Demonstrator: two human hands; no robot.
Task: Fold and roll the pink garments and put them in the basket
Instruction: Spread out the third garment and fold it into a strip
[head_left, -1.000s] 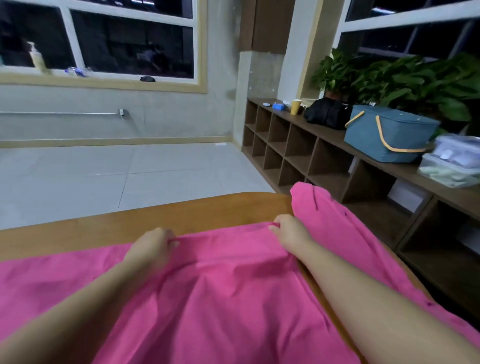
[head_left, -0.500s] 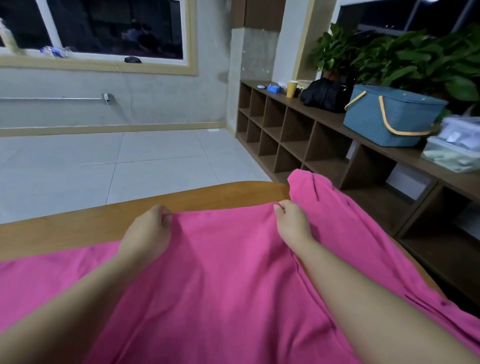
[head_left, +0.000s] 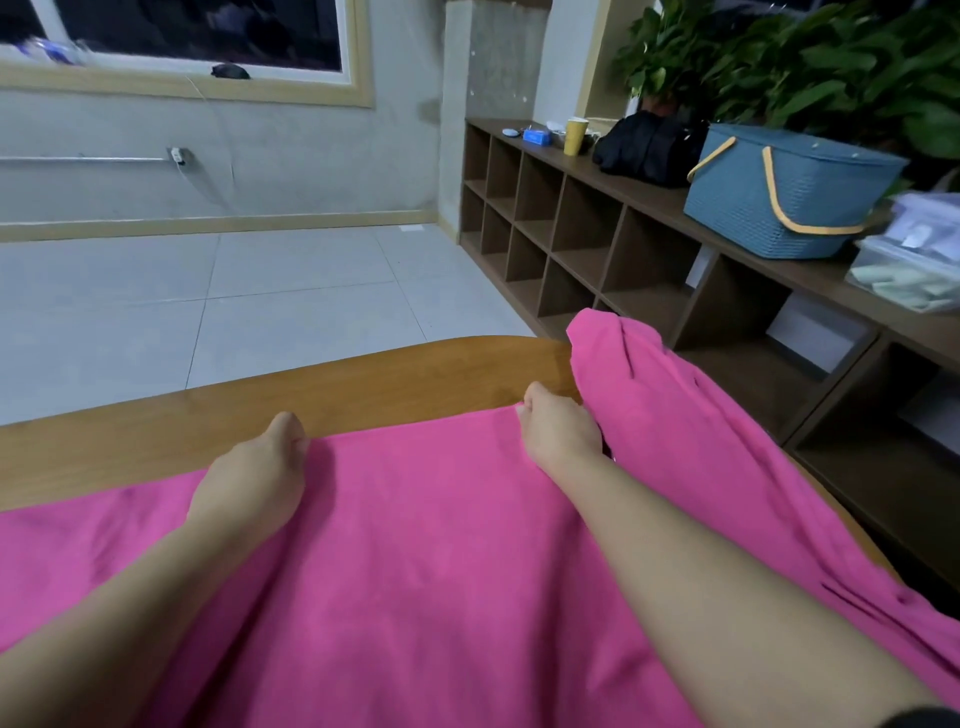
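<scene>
A pink garment (head_left: 441, 545) lies spread over the wooden table (head_left: 208, 415), its right part draped over the table's right end. My left hand (head_left: 254, 473) grips the garment's far edge, fingers curled under the cloth. My right hand (head_left: 556, 434) pinches the same far edge near the table's far right corner. The cloth between my hands lies fairly flat. A blue woven basket (head_left: 789, 192) with yellow handles stands on the shelf unit at the right, well beyond my right hand.
A brown cubby shelf unit (head_left: 597, 244) runs along the right wall, carrying a yellow cup (head_left: 575, 136), a black bag (head_left: 649, 148) and clear plastic boxes (head_left: 914, 260). Potted plants (head_left: 805, 62) stand behind. Tiled floor (head_left: 234, 301) lies beyond the table.
Both hands have pushed the garment's far edge away from me toward the table's far side, and the wrinkles between them have smoothed out.
</scene>
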